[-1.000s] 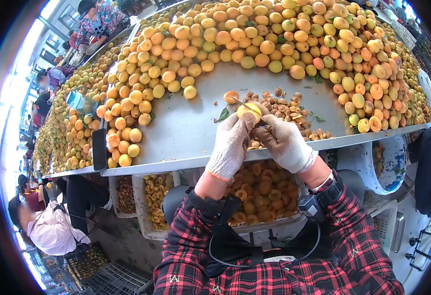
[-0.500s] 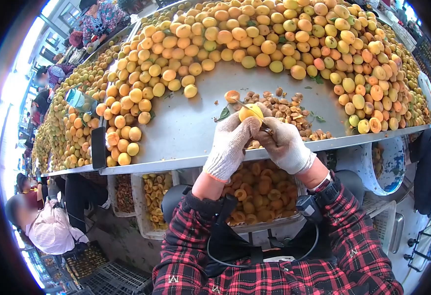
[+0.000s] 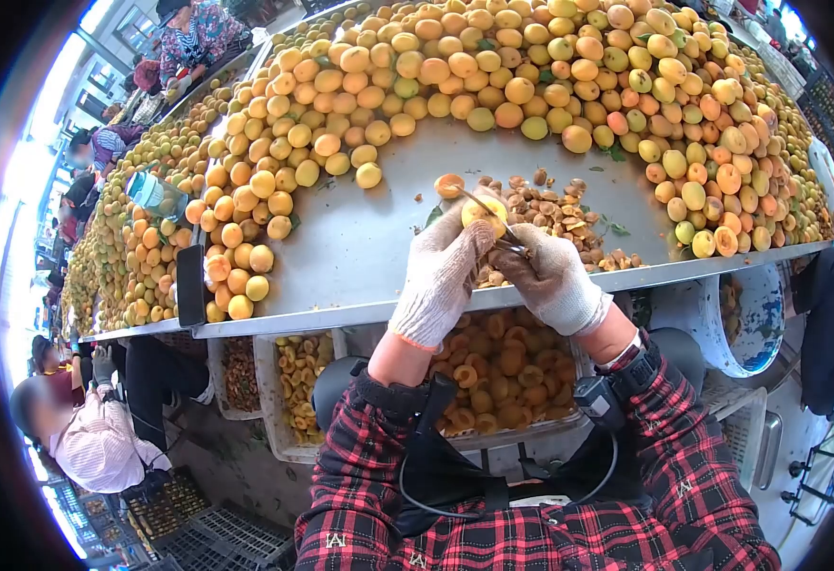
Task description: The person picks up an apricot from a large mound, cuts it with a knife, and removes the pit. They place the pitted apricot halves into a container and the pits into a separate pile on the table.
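Observation:
A yellow apricot point(image 3: 486, 215) is in my left hand point(image 3: 442, 281), pinched by gloved fingers above the metal table. My right hand point(image 3: 555, 281), also in a white knit glove with browned fingers, is closed around a small knife point(image 3: 472, 198). Its thin blade lies across the apricot; the grip is mostly hidden in the fingers. Just beyond my hands sits an apricot half point(image 3: 449, 186), cut side up. A heap of brown apricot pits point(image 3: 562, 217) spreads behind and right of my right hand.
Whole apricots point(image 3: 369, 86) are piled around the metal table point(image 3: 341, 238). Below its edge stand a crate of apricot halves point(image 3: 507, 371), another bin point(image 3: 288, 438) and a white-blue bucket point(image 3: 755, 352). A black phone-like slab point(image 3: 190, 285) is at left. Other people work nearby.
The knife blade has shifted across the apricot, and the fruit has turned slightly in my left hand. Both hands stay in nearly the same place.

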A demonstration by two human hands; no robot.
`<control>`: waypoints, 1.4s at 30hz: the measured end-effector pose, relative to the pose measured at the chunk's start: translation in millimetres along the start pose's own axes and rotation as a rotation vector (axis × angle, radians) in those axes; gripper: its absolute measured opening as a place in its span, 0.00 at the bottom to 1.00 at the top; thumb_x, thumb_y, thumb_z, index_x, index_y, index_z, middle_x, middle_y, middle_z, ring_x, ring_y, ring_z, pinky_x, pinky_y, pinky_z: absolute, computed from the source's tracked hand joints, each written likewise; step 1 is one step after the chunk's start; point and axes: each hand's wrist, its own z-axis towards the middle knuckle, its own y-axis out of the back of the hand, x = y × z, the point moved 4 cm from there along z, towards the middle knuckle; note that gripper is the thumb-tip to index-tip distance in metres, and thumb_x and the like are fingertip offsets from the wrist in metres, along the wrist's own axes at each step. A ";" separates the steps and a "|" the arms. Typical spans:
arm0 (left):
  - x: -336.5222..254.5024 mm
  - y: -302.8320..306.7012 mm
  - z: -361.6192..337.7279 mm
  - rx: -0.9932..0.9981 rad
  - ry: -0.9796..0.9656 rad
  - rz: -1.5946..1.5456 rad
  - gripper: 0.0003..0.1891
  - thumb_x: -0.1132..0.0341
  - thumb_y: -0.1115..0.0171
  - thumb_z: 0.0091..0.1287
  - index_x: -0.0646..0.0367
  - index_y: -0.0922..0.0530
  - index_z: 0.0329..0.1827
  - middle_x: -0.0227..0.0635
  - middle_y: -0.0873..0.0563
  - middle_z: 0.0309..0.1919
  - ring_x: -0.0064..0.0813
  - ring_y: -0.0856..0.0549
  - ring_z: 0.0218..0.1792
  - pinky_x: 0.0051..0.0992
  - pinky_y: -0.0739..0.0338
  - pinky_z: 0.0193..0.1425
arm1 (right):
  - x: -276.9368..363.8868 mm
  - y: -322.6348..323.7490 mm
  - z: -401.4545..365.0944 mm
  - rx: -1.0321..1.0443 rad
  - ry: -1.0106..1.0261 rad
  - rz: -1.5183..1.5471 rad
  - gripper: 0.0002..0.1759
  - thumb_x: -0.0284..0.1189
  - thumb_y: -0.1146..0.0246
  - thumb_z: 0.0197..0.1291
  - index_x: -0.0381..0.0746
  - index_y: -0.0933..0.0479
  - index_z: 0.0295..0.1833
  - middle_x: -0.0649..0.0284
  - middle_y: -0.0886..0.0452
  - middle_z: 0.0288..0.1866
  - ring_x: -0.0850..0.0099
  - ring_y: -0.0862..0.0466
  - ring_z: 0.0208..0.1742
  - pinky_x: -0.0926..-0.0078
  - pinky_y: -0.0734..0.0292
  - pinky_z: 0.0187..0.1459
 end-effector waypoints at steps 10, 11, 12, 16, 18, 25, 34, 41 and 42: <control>-11.5 3.6 -4.2 -0.081 -0.112 0.728 0.20 0.76 0.40 0.66 0.67 0.24 0.62 0.35 0.16 0.50 0.21 0.18 0.49 0.21 0.23 0.54 | -10.2 -5.6 0.7 0.102 0.007 -0.296 0.14 0.34 0.37 0.67 0.37 0.24 0.52 0.47 0.18 0.32 0.46 0.16 0.34 0.57 0.21 0.33; -5.3 5.7 -3.1 -0.096 -0.035 0.518 0.20 0.78 0.42 0.66 0.70 0.26 0.62 0.39 0.17 0.54 0.23 0.18 0.52 0.24 0.23 0.58 | -10.9 -6.8 0.4 0.101 0.008 -0.297 0.14 0.34 0.37 0.67 0.37 0.24 0.52 0.47 0.18 0.32 0.46 0.16 0.34 0.57 0.21 0.33; -2.7 4.2 -2.4 -0.094 -0.036 0.519 0.20 0.78 0.42 0.66 0.70 0.26 0.62 0.39 0.17 0.54 0.23 0.18 0.52 0.24 0.23 0.58 | -8.7 -7.6 -0.1 0.059 0.068 -0.245 0.14 0.36 0.37 0.68 0.37 0.24 0.50 0.49 0.18 0.30 0.49 0.16 0.32 0.57 0.21 0.33; 2.8 4.2 0.2 -0.121 -0.065 0.480 0.22 0.78 0.40 0.65 0.68 0.25 0.63 0.37 0.16 0.52 0.23 0.18 0.51 0.22 0.23 0.57 | -7.7 -13.8 2.7 0.052 -0.012 0.180 0.15 0.38 0.39 0.70 0.35 0.23 0.45 0.60 0.18 0.25 0.64 0.16 0.25 0.65 0.22 0.28; -2.1 2.6 1.3 -0.071 -0.033 0.320 0.23 0.80 0.38 0.63 0.67 0.24 0.64 0.34 0.16 0.51 0.21 0.17 0.50 0.20 0.22 0.55 | -2.6 1.7 7.2 0.251 -0.390 0.345 0.13 0.36 0.39 0.70 0.35 0.22 0.45 0.63 0.18 0.26 0.71 0.18 0.25 0.70 0.23 0.28; -8.1 1.6 5.2 -0.092 -0.198 0.768 0.33 0.82 0.34 0.59 0.65 0.30 0.70 0.38 0.18 0.59 0.27 0.18 0.55 0.25 0.23 0.62 | 2.2 22.2 3.6 -0.017 -0.407 0.490 0.09 0.30 0.38 0.69 0.34 0.21 0.47 0.70 0.20 0.30 0.87 0.27 0.28 0.86 0.30 0.28; -11.1 -25.1 -4.5 0.045 -0.419 1.191 0.46 0.75 0.22 0.48 0.62 0.34 0.73 0.48 0.23 0.65 0.41 0.21 0.65 0.33 0.25 0.67 | -7.9 21.5 11.7 0.009 -0.628 0.584 0.18 0.38 0.32 0.62 0.34 0.22 0.47 0.63 0.19 0.30 0.81 0.24 0.17 0.84 0.30 0.18; -12.5 -21.9 -2.7 0.056 -0.564 1.369 0.41 0.74 0.23 0.49 0.58 0.29 0.71 0.50 0.25 0.67 0.45 0.22 0.65 0.34 0.24 0.65 | -10.2 21.5 14.5 -0.104 -0.706 0.480 0.21 0.39 0.31 0.61 0.32 0.23 0.47 0.66 0.23 0.22 0.80 0.25 0.16 0.82 0.28 0.20; -8.0 -19.3 -1.7 0.094 -0.505 1.322 0.38 0.75 0.25 0.51 0.57 0.27 0.70 0.50 0.23 0.66 0.43 0.20 0.64 0.33 0.24 0.64 | -9.6 21.0 13.5 -0.108 -0.729 0.503 0.21 0.39 0.31 0.61 0.32 0.23 0.47 0.67 0.24 0.20 0.80 0.25 0.17 0.82 0.28 0.20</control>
